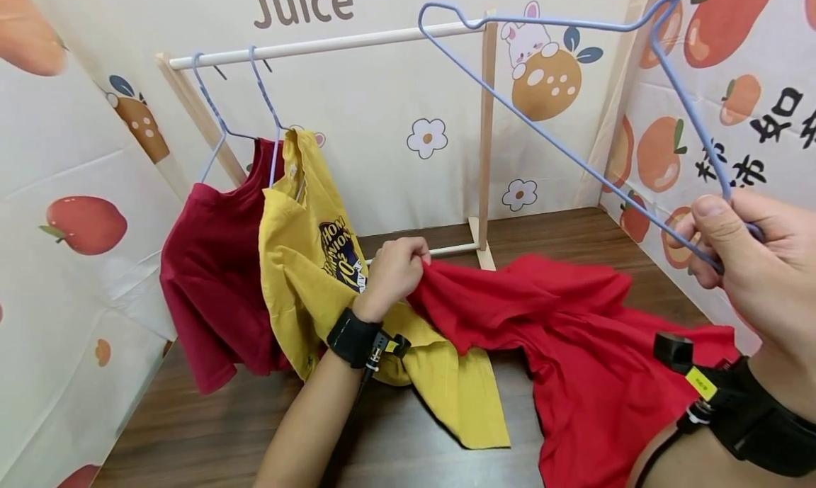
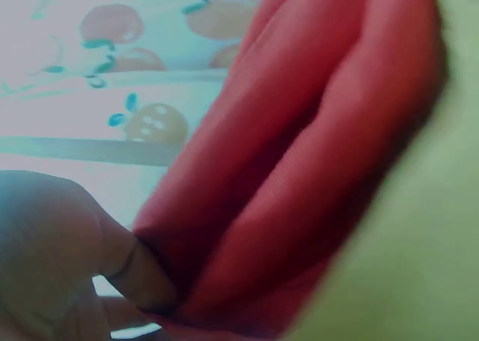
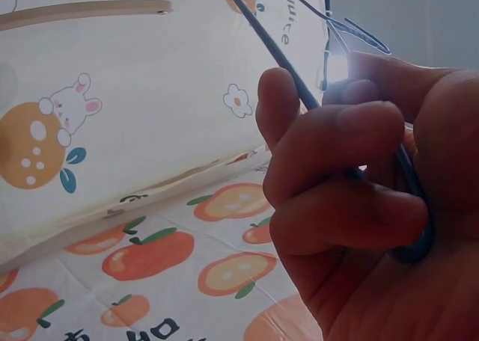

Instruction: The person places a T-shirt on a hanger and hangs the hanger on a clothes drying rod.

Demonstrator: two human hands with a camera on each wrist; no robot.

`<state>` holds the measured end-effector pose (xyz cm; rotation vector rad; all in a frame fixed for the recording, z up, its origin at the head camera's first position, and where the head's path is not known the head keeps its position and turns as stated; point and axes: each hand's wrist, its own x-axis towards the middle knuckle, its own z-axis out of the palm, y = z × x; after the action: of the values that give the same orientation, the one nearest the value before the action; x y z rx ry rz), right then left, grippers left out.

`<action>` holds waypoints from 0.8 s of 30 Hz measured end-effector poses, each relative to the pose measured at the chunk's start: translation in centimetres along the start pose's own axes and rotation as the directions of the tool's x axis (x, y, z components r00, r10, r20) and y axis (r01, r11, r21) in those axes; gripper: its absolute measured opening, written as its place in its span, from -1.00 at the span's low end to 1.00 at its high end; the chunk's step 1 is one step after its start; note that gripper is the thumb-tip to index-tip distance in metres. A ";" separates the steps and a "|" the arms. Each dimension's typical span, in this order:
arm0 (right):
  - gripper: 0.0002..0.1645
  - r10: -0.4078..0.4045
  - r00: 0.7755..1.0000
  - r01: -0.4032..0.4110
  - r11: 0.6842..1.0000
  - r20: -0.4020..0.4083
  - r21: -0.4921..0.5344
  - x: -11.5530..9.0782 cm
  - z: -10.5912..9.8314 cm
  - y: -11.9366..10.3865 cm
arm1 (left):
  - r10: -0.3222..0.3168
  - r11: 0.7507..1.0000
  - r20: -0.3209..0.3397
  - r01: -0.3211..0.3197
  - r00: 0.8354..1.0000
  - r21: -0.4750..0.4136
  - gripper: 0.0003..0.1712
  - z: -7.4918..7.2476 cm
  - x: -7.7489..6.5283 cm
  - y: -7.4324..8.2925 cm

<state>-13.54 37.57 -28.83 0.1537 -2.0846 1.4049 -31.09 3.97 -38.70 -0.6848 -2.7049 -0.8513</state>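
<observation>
My left hand pinches the edge of a bright red shirt, lifting that end off the table; the rest lies crumpled to the right. In the left wrist view, folds of the red cloth run up from the thumb and fingers. Raised at the right, my right hand grips one corner of a blue wire hanger, whose hook runs out of the head view at the top. The right wrist view shows curled fingers around the hanger wire. Hanger and red shirt are apart.
A rack with a white rod and wooden posts stands at the back. From it hang a dark red shirt and a yellow printed shirt on blue hangers. Yellow cloth reaches the brown table beside the left hand. Printed cloth walls surround it.
</observation>
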 end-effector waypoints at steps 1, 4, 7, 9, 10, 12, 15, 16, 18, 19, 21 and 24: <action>-0.69 -0.007 1.000 0.007 1.000 0.004 -0.024 0.0 0.1 0.0 | -0.008 0.999 0.001 0.008 1.000 0.036 -0.65 0.4 -0.1 -0.5; -0.67 -0.041 0.999 0.042 0.996 0.013 -0.073 0.1 0.2 -0.1 | -0.004 0.986 0.002 0.004 1.000 0.164 -0.69 1.7 -0.6 -1.0; -0.65 -0.040 0.999 0.041 0.988 0.010 -0.150 0.0 0.3 -0.1 | 0.090 0.969 0.016 -0.091 0.996 0.230 -0.76 2.9 -1.2 -0.2; -0.64 -0.012 1.000 0.012 0.988 0.005 -0.152 -0.1 0.3 0.1 | 0.178 0.957 0.053 -0.185 0.983 0.224 -0.81 3.4 -1.6 0.9; -0.64 -0.002 1.000 0.003 0.988 0.005 -0.155 -0.1 0.3 0.1 | 0.218 0.949 0.090 -0.232 0.972 0.214 -0.85 3.8 -1.8 1.5; -0.64 0.001 1.000 0.000 0.990 0.006 -0.141 0.0 0.4 0.2 | 0.276 0.925 0.198 -0.316 0.940 0.210 -0.97 4.6 -2.2 2.4; -0.68 -0.039 0.999 0.041 0.994 0.020 -0.104 0.2 0.5 0.3 | 0.271 0.895 0.347 -0.368 0.898 0.252 -0.80 6.3 -3.0 3.2; -0.69 -0.048 0.999 0.050 0.993 0.024 -0.103 0.3 0.5 0.3 | 0.254 0.885 0.380 -0.372 0.890 0.280 -0.73 6.9 -3.2 3.3; -0.70 -0.064 0.997 0.067 0.991 0.032 -0.119 0.4 0.6 0.3 | 0.221 0.862 0.400 -0.370 0.889 0.346 -0.60 8.0 -3.6 3.5; -0.70 -0.056 0.998 0.060 0.991 0.034 -0.120 0.4 0.6 0.3 | 0.206 0.853 0.397 -0.363 0.894 0.375 -0.55 8.4 -3.8 3.5; -0.69 -0.049 0.998 0.055 0.986 0.043 -0.158 0.4 0.7 0.3 | 0.190 0.836 0.382 -0.353 0.904 0.419 -0.55 9.1 -3.9 3.4; -0.68 -0.037 0.998 0.043 0.990 0.049 -0.135 0.3 0.8 0.2 | 0.202 0.831 0.344 -0.347 0.917 0.435 -0.74 9.4 -3.7 3.2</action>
<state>-14.25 37.03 -29.01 0.1728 -2.1954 1.2412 -26.94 10.46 -46.05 -1.1034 -2.7812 0.0214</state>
